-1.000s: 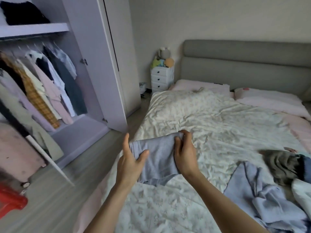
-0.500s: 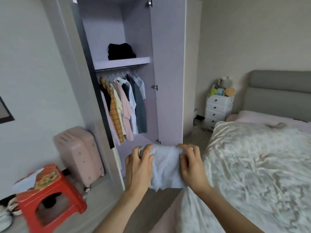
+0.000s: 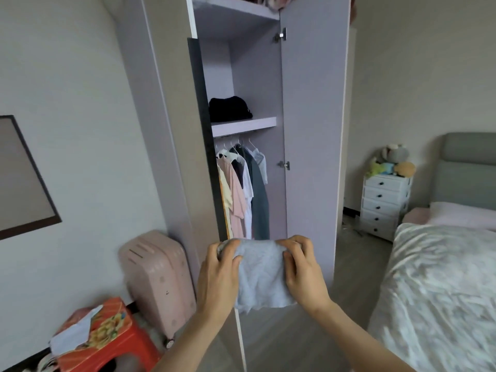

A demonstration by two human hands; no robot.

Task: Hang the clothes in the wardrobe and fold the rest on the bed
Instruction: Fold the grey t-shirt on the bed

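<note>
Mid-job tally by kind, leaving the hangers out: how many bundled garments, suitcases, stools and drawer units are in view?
Bundled garments: 2, light blue garment and black bundle
Pink suitcase: 1
Red stool: 1
White drawer unit: 1
Total: 5

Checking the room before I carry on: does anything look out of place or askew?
Only small things: clothes bulge over the lilac wardrobe's top shelf, and a loose paper lies crooked on the red plastic stool.

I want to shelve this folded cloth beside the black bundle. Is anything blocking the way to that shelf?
Nothing visible does. Both doors stand open, and the shelf is bare right of the black bundle. Both hands grip the cloth below it.
</note>
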